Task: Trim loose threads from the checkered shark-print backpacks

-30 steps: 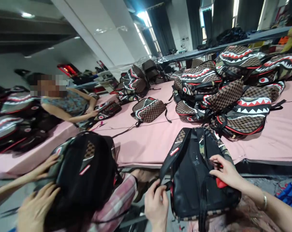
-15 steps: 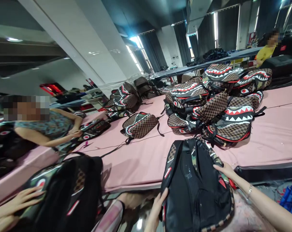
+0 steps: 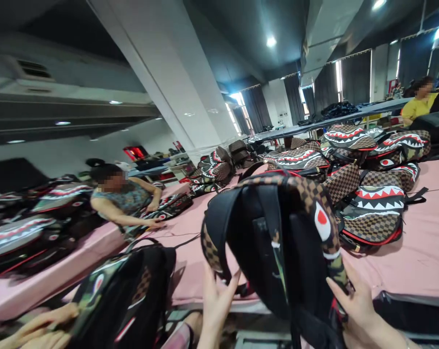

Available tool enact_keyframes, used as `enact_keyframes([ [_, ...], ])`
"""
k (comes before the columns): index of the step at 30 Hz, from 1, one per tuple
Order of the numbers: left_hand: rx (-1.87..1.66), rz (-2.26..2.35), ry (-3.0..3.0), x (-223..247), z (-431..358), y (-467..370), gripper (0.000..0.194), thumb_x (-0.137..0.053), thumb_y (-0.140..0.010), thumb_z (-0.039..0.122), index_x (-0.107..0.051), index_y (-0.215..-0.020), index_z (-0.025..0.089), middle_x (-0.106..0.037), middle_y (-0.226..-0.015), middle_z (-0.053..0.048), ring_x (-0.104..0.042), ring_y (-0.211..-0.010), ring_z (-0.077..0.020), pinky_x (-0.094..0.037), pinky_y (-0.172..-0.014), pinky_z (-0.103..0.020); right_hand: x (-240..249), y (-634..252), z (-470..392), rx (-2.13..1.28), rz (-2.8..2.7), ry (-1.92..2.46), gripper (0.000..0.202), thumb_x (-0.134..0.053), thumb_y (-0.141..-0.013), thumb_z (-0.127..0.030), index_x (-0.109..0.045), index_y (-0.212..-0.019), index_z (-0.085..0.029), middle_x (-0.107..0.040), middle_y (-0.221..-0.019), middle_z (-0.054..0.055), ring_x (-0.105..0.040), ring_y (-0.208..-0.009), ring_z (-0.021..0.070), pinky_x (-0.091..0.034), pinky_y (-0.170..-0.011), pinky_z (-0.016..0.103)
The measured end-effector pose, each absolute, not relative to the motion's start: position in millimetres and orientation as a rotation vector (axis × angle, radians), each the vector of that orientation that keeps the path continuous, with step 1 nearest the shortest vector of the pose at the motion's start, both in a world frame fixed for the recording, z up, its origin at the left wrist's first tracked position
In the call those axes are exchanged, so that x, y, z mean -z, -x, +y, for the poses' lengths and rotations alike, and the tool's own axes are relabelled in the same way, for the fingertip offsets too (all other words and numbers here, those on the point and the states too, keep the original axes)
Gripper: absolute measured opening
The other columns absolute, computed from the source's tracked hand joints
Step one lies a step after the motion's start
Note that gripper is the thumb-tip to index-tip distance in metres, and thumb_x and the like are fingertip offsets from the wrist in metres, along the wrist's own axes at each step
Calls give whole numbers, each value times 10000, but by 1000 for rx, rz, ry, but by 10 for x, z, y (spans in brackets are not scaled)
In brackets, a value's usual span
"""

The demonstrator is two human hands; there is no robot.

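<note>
A black backpack (image 3: 277,232) with brown checkered sides and a red-and-white eye patch stands raised in front of me, its straps and back panel facing me. My left hand (image 3: 219,295) grips its lower left edge beside a strap, thumb and fingers around it. On the right side, my right hand (image 3: 357,300) holds the camouflage-patterned edge below the eye patch. Both hands are closed on the same backpack.
Shark-mouth backpacks (image 3: 375,208) are piled on the pink table (image 3: 430,242). At lower left another person's hands (image 3: 45,325) touch a second black backpack (image 3: 132,291). A seated person (image 3: 121,198) works across the table; someone in yellow (image 3: 419,104) is far right.
The backpack in my hands has risen and turned, now showing its checkered side and eye patch. My left hand has moved left and up along with it. The view has shifted left and upward.
</note>
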State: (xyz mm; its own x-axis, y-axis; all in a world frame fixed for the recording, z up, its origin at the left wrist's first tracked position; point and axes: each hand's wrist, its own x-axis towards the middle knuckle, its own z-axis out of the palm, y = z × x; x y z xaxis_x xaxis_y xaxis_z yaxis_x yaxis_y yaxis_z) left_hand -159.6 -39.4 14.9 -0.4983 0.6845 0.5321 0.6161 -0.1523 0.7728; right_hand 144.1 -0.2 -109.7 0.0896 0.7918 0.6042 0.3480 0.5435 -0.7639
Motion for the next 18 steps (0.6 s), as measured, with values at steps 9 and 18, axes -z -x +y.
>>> enact_keyframes([
  [9, -1788, 1538, -2158, -805, -20, 1221, 428, -389, -816, 150, -452, -1234, 220, -418, -1358, -81, -343, -1275, -224, -261, -1067, -443, 1723, -1211, -394, -527, -1838, 1010, 547, -428, -701, -90, -519, -1232, -182, -537, -1244, 73, -508, -1139, 231, -464, -934, 365],
  [18, -1660, 1542, -2301, -879, -174, 921, 328, -520, -810, 188, -520, -1136, 220, -579, -1113, -79, -525, -1063, -194, -430, -930, -400, 611, -1556, -57, -668, -1655, 922, 206, -500, -825, -307, -577, -975, -191, -660, -850, 60, -647, -749, 170, -538, -651, 233],
])
